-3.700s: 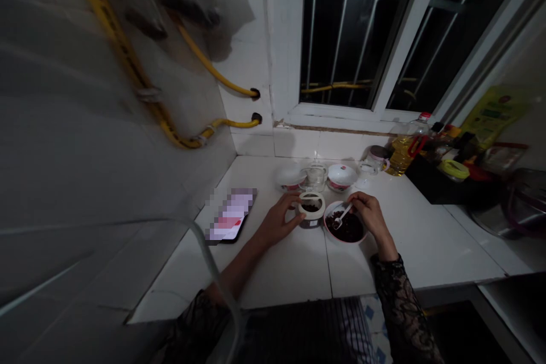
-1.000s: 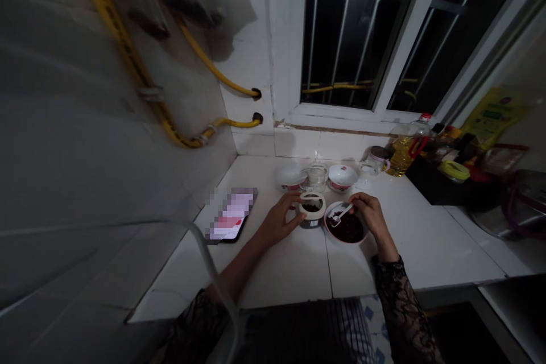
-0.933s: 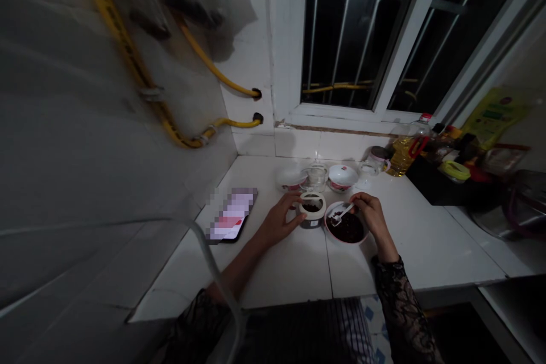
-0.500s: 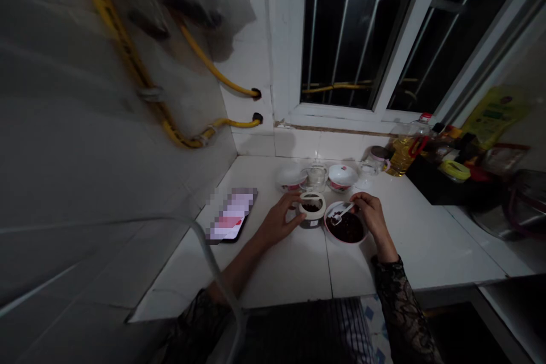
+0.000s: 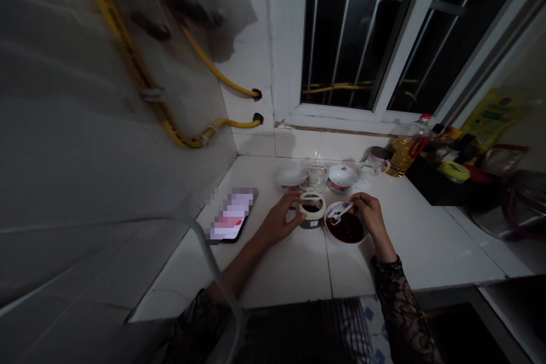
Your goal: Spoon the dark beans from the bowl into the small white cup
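My left hand (image 5: 278, 219) is curled round the side of a small jar (image 5: 311, 209) with a white rim and dark contents, standing on the white counter. My right hand (image 5: 372, 214) pinches a white spoon (image 5: 340, 214) that carries a few dark pieces. The spoon's head hangs over the left rim of a white bowl (image 5: 346, 228) filled with dark red beans. The bowl sits just right of the jar, nearly touching it.
Behind the jar stand two white bowls (image 5: 342, 176) and a glass cup (image 5: 317, 176). A phone (image 5: 232, 215) lies on the counter to the left. An oil bottle (image 5: 404, 149), a glass mug (image 5: 372, 162) and jars crowd the right. The counter's front edge (image 5: 298, 301) is close to me.
The spoon has risen from the middle of the bean bowl and shifted left toward the jar. My left hand has stayed on the jar.
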The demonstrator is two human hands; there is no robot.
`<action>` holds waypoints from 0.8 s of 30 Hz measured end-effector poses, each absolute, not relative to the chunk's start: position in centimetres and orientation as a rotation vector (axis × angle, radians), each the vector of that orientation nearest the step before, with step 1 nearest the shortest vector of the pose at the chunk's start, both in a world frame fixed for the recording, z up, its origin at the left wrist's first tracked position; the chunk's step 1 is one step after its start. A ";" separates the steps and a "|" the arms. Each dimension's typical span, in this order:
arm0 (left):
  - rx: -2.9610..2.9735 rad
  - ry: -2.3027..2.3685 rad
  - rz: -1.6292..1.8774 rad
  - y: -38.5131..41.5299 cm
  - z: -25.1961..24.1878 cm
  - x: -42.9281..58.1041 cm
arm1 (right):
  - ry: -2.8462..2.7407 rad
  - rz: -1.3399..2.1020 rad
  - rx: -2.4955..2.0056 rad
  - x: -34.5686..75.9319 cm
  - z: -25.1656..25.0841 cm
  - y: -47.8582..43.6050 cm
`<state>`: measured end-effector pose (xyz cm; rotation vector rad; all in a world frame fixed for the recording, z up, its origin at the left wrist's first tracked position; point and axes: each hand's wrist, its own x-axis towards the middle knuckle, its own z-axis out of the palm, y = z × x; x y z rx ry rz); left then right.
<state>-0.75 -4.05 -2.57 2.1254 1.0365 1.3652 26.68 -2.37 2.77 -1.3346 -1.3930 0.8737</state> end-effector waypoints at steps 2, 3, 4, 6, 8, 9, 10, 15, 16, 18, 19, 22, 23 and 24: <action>2.125 1.030 1.372 -4.0 -2.6 -0.7 | -1.380 0.878 -1.330 26.7 2.8 -2.3; 2.125 1.028 1.375 -4.0 -2.6 -0.7 | -1.375 0.879 -1.327 26.7 2.8 -2.3; 2.123 1.028 1.378 -4.0 -2.6 -0.7 | -1.372 0.881 -1.324 26.7 2.8 -2.3; 2.122 1.029 1.381 -3.9 -2.6 -0.7 | -1.369 0.883 -1.321 26.7 2.8 -2.3; 2.124 1.029 1.378 -3.9 -2.6 -0.7 | -1.367 0.885 -1.327 26.8 2.8 -2.3; 2.125 1.028 1.374 -3.9 -2.6 -0.7 | -1.366 0.886 -1.331 26.8 2.7 -2.3; 2.124 1.031 1.369 -3.9 -2.6 -0.7 | -1.367 0.889 -1.334 26.8 2.7 -2.4; 2.124 1.027 1.359 -4.0 -2.6 -0.8 | -1.335 0.883 -1.271 26.9 2.9 -2.0; 2.122 1.022 1.361 -4.0 -2.7 -0.8 | -1.321 0.871 -1.252 26.9 3.1 -1.9; 2.116 1.016 1.368 -3.9 -2.7 -0.7 | -1.304 0.820 -1.215 26.5 3.4 -1.6; 2.112 1.015 1.372 -3.9 -2.7 -0.7 | -1.307 0.777 -1.196 26.2 3.7 -1.6; 2.105 1.011 1.373 -4.0 -2.6 -0.7 | -1.390 0.574 -1.144 25.0 4.2 -2.0; 2.104 1.012 1.368 -4.0 -2.5 -0.7 | -1.455 0.488 -1.123 24.5 4.3 -2.3; 2.103 1.016 1.362 -4.1 -2.5 -0.7 | -1.544 0.400 -1.091 24.0 4.4 -2.6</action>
